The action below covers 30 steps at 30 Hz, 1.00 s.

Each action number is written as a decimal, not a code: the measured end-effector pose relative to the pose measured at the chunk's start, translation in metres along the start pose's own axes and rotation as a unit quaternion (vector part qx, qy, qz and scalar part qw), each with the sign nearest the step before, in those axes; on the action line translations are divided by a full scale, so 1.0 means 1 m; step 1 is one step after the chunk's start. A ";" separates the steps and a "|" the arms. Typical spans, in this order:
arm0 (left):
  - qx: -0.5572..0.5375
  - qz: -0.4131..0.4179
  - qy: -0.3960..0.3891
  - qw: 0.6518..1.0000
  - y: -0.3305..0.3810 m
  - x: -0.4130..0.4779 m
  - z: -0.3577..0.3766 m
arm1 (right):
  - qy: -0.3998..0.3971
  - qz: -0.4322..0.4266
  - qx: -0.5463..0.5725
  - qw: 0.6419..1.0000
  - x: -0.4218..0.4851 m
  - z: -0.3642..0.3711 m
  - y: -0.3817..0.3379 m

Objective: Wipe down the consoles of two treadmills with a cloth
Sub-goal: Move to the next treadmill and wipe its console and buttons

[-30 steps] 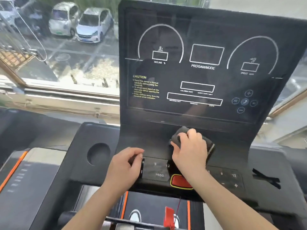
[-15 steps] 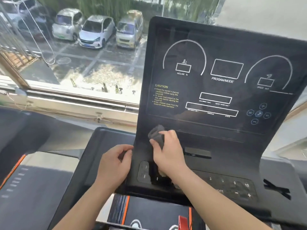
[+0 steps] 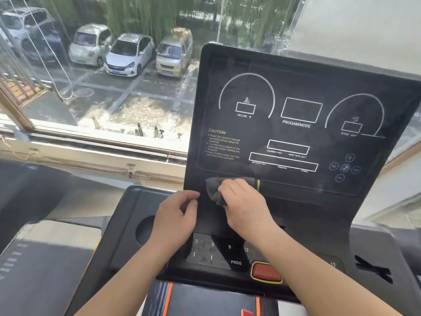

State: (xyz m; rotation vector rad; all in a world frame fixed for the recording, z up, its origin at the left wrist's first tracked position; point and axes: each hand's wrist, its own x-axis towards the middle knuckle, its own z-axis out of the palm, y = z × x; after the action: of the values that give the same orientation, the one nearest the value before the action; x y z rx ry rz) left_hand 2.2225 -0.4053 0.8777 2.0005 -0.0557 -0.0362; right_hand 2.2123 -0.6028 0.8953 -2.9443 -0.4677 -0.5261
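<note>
A black treadmill console (image 3: 296,133) with white dial outlines and a yellow CAUTION label stands upright in front of me. My right hand (image 3: 245,206) presses a dark grey cloth (image 3: 215,192) against the lower left part of the console panel, just under the display. My left hand (image 3: 176,217) rests beside it at the console's left edge, fingers loosely curled, holding nothing. Below the hands lies the keypad (image 3: 214,252) with numbers and a PROG key, and a red stop button (image 3: 266,272).
A round cup holder (image 3: 143,229) sits in the tray left of the keypad. A second treadmill's deck (image 3: 34,258) lies at the far left. A window behind shows parked cars. A black X of tape (image 3: 373,270) marks the right tray.
My right hand has slid the cloth from the console's middle shelf to the left and then up against the lower panel. My left hand has shifted up to the console's left edge. My view has turned left.
</note>
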 end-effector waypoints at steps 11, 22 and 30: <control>0.043 0.017 -0.058 0.997 0.001 -0.001 0.028 | 0.009 0.162 -0.091 0.983 -0.026 -0.030 0.032; 0.068 0.003 -0.041 0.997 0.004 -0.003 0.023 | -0.030 0.074 -0.073 0.994 0.015 -0.021 -0.011; 0.037 0.024 -0.050 0.998 0.004 -0.018 0.037 | -0.045 0.173 -0.114 0.977 -0.031 -0.041 0.049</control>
State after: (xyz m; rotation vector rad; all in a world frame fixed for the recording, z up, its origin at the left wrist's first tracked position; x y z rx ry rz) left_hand 2.2023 -0.4393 0.8662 2.0694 -0.1717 -0.1058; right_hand 2.1873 -0.6646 0.9194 -3.1746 0.1090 -0.4294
